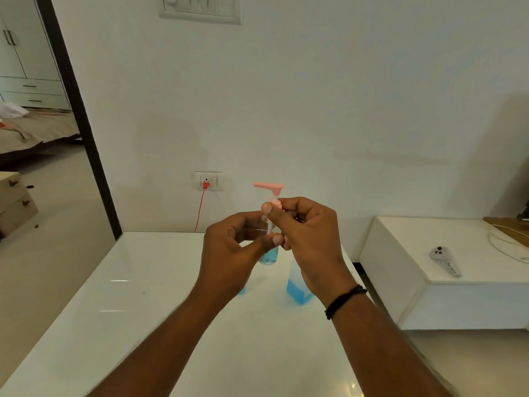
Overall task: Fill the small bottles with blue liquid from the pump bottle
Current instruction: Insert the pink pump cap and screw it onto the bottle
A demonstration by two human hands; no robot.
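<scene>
Both hands met above the white table (137, 305), and the pump bottle (268, 257) was held up between them, off the tabletop. The left hand (229, 253) curled around the clear body from the left, its thumb reaching across the front. The right hand (307, 239) pinched the pink collar just under the pump head (269, 185), thumb at the front and fingers bent behind. The pink spout stood above both hands and pointed left. Blue liquid showed in the bottle's base, below the left thumb. Beneath the right hand, a bottle (296, 290) with blue liquid stood on the table, partly hidden by the wrist. A sliver of blue (242, 290) showed by the left wrist; what it belonged to could not be told.
</scene>
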